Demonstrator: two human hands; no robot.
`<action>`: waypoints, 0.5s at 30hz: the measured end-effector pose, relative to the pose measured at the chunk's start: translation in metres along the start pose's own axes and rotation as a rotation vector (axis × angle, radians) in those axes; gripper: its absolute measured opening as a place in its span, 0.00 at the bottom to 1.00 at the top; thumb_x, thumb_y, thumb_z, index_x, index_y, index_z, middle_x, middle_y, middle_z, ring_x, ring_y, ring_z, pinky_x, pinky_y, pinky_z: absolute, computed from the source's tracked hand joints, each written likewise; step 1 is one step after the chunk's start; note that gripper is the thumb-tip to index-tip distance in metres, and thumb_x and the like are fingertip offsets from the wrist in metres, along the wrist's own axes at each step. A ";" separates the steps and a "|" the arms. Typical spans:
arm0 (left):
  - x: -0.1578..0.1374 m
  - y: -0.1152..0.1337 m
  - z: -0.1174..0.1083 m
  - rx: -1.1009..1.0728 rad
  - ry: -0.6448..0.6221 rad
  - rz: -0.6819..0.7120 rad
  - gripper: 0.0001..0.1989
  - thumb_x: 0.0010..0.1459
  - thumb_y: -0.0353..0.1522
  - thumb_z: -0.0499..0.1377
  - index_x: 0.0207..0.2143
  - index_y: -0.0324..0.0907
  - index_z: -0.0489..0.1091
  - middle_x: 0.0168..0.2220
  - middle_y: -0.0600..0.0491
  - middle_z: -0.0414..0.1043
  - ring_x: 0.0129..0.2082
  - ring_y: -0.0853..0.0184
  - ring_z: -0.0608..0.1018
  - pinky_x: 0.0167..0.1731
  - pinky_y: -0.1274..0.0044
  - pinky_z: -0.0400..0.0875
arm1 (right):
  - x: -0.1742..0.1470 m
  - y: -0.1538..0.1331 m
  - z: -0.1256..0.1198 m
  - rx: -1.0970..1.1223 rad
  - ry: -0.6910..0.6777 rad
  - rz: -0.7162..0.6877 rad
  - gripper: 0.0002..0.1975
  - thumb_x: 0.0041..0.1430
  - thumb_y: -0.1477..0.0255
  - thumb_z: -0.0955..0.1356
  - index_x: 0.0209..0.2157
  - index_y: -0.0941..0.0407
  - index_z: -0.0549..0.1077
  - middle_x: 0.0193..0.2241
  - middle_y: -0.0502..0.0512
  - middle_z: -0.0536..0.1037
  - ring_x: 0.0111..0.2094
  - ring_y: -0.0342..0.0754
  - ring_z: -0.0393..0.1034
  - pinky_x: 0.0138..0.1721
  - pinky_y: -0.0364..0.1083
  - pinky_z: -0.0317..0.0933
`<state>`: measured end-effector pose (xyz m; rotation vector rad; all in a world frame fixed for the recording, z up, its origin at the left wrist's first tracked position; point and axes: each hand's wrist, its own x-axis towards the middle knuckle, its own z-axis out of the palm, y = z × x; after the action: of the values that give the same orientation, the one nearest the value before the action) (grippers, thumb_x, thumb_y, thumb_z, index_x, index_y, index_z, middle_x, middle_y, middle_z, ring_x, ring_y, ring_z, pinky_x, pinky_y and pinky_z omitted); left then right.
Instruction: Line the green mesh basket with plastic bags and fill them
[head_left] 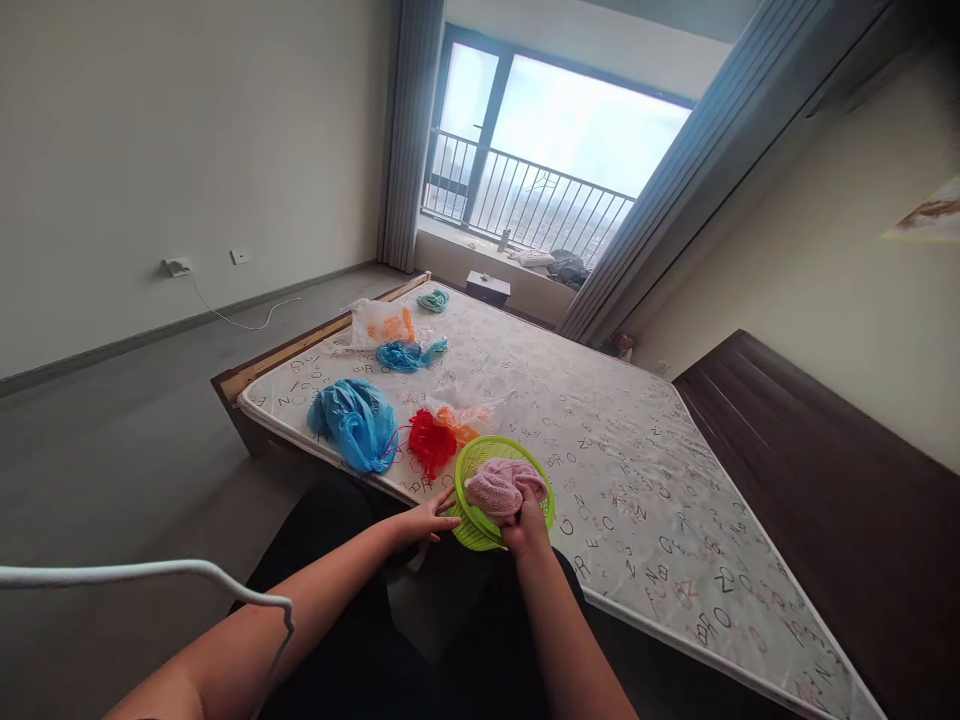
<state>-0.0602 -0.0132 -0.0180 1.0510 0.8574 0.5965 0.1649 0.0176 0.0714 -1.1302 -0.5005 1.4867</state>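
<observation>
Left hand [433,518]: fingers spread at left side of green mesh basket [489,449]; contact can't be told. Pink fuzzy cloth [495,487] gripped in right hand [529,528], held at basket mouth, by near edge of mattress [615,440]. Red netting bundle [430,442], knotted blue plastic bag [352,422] laid just beyond, leftward. Farther: smaller blue bag [405,356], teal coil [433,300]. Window [577,130] framed behind.

Rough, matt pink cloth [493,486] in the right hand [527,522]; meshed green plastic basket [478,538] beside the left hand [429,518]; beyond the left hand, crinkled, glossy blue plastic bag [354,425] on a shiny mattress [600,450].
</observation>
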 end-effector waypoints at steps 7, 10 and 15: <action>0.007 -0.019 0.008 -0.112 0.017 -0.118 0.62 0.46 0.59 0.72 0.76 0.58 0.45 0.76 0.35 0.50 0.61 0.42 0.76 0.44 0.68 0.73 | -0.014 -0.036 0.042 0.102 0.087 -0.151 0.14 0.54 0.63 0.71 0.39 0.53 0.69 0.30 0.45 0.77 0.27 0.42 0.71 0.22 0.38 0.60; 0.008 -0.015 0.008 -0.160 0.228 -0.100 0.49 0.49 0.57 0.71 0.67 0.47 0.63 0.59 0.38 0.75 0.45 0.54 0.83 0.37 0.73 0.71 | -0.019 -0.029 0.073 -0.027 0.038 -0.331 0.17 0.54 0.63 0.73 0.43 0.54 0.71 0.38 0.47 0.79 0.37 0.43 0.74 0.35 0.41 0.69; -0.002 0.007 -0.005 -0.461 0.486 0.106 0.28 0.55 0.50 0.70 0.48 0.40 0.71 0.30 0.54 0.75 0.23 0.71 0.73 0.24 0.80 0.61 | -0.012 0.023 0.113 -0.577 -0.091 -0.514 0.20 0.59 0.61 0.71 0.49 0.58 0.73 0.47 0.58 0.78 0.49 0.51 0.73 0.52 0.51 0.69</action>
<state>-0.0654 -0.0101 -0.0120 0.5361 1.0215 1.1090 0.0559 0.0320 0.1074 -1.2447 -1.2389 0.9627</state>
